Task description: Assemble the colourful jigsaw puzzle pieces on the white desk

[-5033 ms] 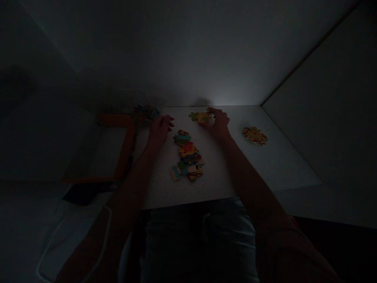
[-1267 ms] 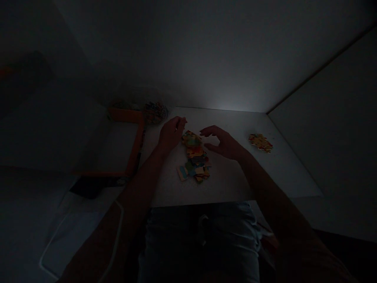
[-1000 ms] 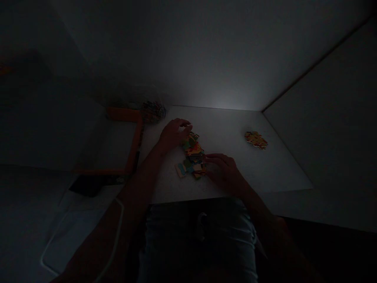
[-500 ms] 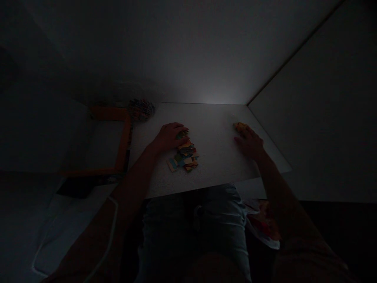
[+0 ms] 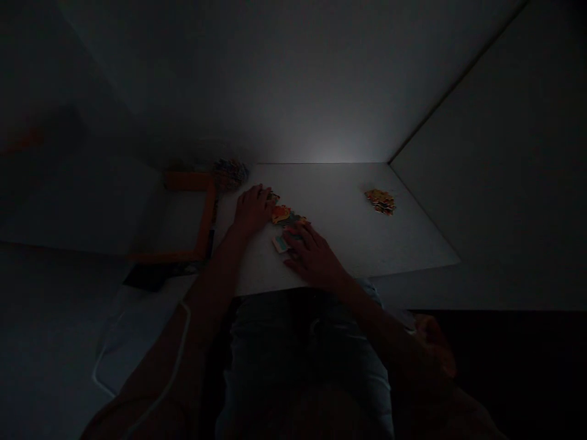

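Head view: mid-frame, jigsaw pieces [image 5: 281, 214] form a slanting pile; the left hand [image 5: 252, 211] half-curls over its upper end, grip unclear, and the right hand [image 5: 315, 255] spreads loosely open across its lower end.

An orange box [image 5: 187, 181] lies at left, a black object [image 5: 147, 278] (too dim to identify) beside its near edge.

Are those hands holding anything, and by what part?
It cannot be told: left hand and right hand partly cover the middle pile, hiding any grip.
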`<state>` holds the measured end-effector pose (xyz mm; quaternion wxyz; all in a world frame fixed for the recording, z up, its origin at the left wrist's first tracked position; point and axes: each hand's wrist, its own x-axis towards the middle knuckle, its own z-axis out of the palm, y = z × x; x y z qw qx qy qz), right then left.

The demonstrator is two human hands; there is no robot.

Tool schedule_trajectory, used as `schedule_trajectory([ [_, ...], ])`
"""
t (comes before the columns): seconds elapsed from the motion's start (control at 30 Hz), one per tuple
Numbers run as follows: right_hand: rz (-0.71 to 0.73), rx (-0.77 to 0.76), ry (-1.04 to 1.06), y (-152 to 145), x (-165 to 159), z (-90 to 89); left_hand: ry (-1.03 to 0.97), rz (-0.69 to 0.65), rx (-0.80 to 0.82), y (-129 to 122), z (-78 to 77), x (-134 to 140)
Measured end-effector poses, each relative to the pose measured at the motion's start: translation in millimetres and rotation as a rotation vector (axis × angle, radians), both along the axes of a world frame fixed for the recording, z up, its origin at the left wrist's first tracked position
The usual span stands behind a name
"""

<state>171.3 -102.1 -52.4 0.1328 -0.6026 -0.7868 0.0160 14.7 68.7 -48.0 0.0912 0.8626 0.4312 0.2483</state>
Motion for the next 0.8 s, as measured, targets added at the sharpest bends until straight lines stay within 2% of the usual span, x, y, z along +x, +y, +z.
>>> schedule_trajectory([
  [0.17,-0.147,0.031,0.0,-10.0,43.0,-10.2,0.091,0.041,-0.031,-26.6,6.4,-12.2],
  [0.33,-0.23,0.044,-0.012,-13.1,69.6,-18.6,0.208,0.031,-0.022,-73.7,17.7,-30.6],
  [0.57,-0.212,0.08,0.092,-16.9,70.2,-15.8,0.309,0.135,-0.027,-134.3,27.1,-47.9],
  [0.63,-0.255,0.097,0.108,-18.0,69.7,-16.2,0.318,0.158,-0.037,-148.6,27.3,-48.2],
  [0.8,-0.389,0.098,0.14,-10.4,75.7,-19.1,0.355,0.063,-0.046,-177.7,30.1,-53.2],
])
